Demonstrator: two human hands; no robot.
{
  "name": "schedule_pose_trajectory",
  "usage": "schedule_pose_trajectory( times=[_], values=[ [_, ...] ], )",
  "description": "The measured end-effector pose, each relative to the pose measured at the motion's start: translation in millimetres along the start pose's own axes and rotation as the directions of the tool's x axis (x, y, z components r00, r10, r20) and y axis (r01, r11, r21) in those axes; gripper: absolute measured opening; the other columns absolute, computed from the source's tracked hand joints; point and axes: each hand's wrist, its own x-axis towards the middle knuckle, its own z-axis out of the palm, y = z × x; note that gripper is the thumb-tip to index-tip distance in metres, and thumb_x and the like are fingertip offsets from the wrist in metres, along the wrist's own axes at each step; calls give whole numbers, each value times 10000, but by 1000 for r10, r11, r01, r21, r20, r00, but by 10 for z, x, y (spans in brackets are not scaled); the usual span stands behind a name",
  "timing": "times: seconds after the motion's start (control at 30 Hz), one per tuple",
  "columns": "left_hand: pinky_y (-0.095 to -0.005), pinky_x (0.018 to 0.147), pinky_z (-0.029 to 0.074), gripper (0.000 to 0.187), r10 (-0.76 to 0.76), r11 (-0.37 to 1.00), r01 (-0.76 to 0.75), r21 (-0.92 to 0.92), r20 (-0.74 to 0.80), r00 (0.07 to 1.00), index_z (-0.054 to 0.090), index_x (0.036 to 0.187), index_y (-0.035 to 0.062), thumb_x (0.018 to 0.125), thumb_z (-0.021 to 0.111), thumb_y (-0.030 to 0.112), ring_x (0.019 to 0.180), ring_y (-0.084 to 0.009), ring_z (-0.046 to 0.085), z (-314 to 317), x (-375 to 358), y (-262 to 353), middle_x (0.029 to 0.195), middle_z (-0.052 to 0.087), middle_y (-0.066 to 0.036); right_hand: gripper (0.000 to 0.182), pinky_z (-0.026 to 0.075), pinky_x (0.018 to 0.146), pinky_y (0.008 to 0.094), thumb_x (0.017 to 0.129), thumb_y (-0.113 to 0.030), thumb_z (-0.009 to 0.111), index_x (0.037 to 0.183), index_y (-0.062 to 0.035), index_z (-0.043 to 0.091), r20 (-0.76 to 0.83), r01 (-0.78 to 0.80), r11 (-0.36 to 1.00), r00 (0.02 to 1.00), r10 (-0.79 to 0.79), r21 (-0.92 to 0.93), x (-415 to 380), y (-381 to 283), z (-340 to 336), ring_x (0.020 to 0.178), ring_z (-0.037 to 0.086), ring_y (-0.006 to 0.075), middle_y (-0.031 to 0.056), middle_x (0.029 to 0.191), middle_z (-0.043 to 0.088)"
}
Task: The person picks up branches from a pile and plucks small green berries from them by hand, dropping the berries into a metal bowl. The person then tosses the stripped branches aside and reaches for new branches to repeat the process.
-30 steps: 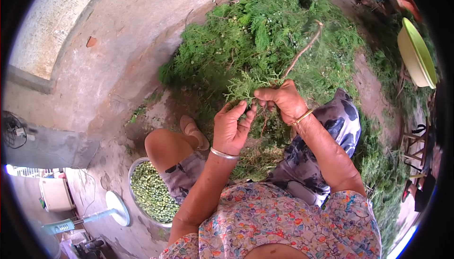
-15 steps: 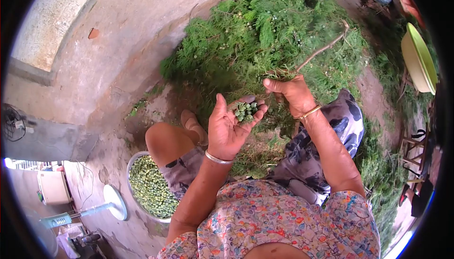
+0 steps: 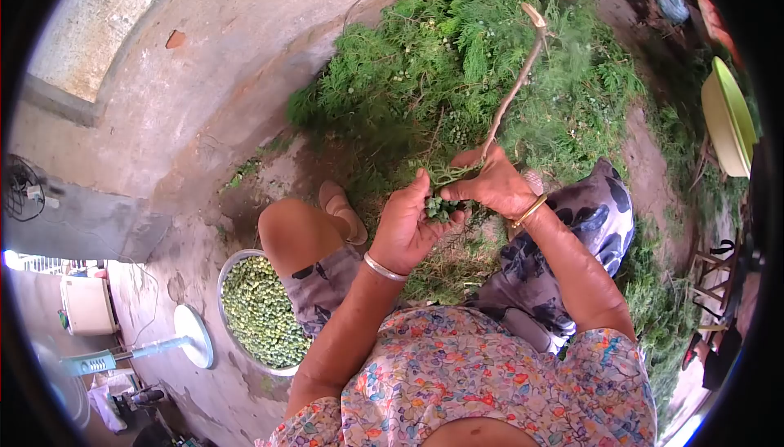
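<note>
My left hand (image 3: 402,233), with a silver bangle at the wrist, is cupped round a small heap of green seed cones (image 3: 442,209). Close against its fingers is my right hand (image 3: 504,191), wearing a gold bangle and closed on a cut conifer branch (image 3: 514,93). The branch's bare brown stem points up and away, and its leafy green end lies between the two hands. My right fingertips hover at or touch the cones; exact contact is partly hidden. A large pile of feathery conifer cuttings (image 3: 425,63) covers the ground ahead.
A metal basin (image 3: 224,277) full of green cones stands left of my knee. Further left is a standing fan (image 3: 194,337) with a pale blue post and a white box (image 3: 88,305). At right, a yellow-green basin (image 3: 727,116) is raised on its side near wooden stools (image 3: 714,271).
My right hand has moved left and down against my left hand, and the branch has swung more upright. My left fingers have curled in around the cones.
</note>
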Motion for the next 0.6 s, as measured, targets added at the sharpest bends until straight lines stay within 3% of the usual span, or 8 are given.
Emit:
schedule_pose_trajectory(
  times=[0.03, 0.07, 0.2, 0.27, 0.4, 0.6],
  values=[
    [-350, 668, 564, 349, 16, 1000, -16, -8, -63, 998, 506, 1024, -31, 964, 422, 302, 831, -228, 613, 39, -10, 7, 970, 590, -139, 435, 475, 696, 285, 592, -166, 818, 884, 86, 616, -25, -44, 999, 999, 44, -21, -12, -12, 12, 719, 578, 162, 95, 777, 631],
    [-350, 668, 564, 349, 15, 1000, -15, -8, -62, 998, 506, 1024, -31, 964, 422, 302, 831, -228, 613, 40, -7, 4, 970, 590, -139, 370, 465, 656, 299, 630, -140, 785, 868, 84, 612, 39, -22, 999, 999, 24, -43, 42, 67, 10, 683, 560, 143, 84, 699, 609],
    [-348, 657, 558, 406, 1, 1000, 0, 17, -55, 998, 502, 1014, -51, 967, 400, 338, 780, -240, 620, 47, -11, -4, 908, 601, -155, 288, 457, 614, 296, 671, -109, 750, 833, 84, 612, 138, -53, 998, 989, 50, 17, 58, 18, -17, 670, 562, 123, 76, 669, 598],
    [-345, 654, 555, 439, -1, 999, 4, 39, -61, 998, 500, 1015, -60, 966, 391, 362, 762, -247, 623, 39, -4, -13, 883, 605, -159, 237, 467, 506, 273, 731, -68, 685, 825, 127, 590, 156, 83, 995, 985, -74, -54, 55, 13, -35, 561, 568, 120, 85, 639, 613],
    [-326, 641, 536, 529, -19, 1000, 19, 10, 31, 999, 496, 1025, -73, 954, 370, 435, 747, -260, 628, 9, -6, 4, 863, 610, -162, 266, 466, 491, 269, 729, -75, 690, 844, 144, 591, 86, 50, 988, 994, -63, 144, 57, 30, -36, 559, 568, 116, 105, 641, 614],
    [-318, 669, 508, 556, -46, 991, 38, 128, 60, 997, 473, 1116, -28, 944, 350, 487, 786, -260, 611, -21, 14, 0, 938, 602, -143, 245, 456, 429, 258, 717, -58, 683, 849, 128, 595, 49, 225, 973, 973, -227, 43, 75, 203, 34, 510, 557, 108, 105, 629, 606]
  ],
)
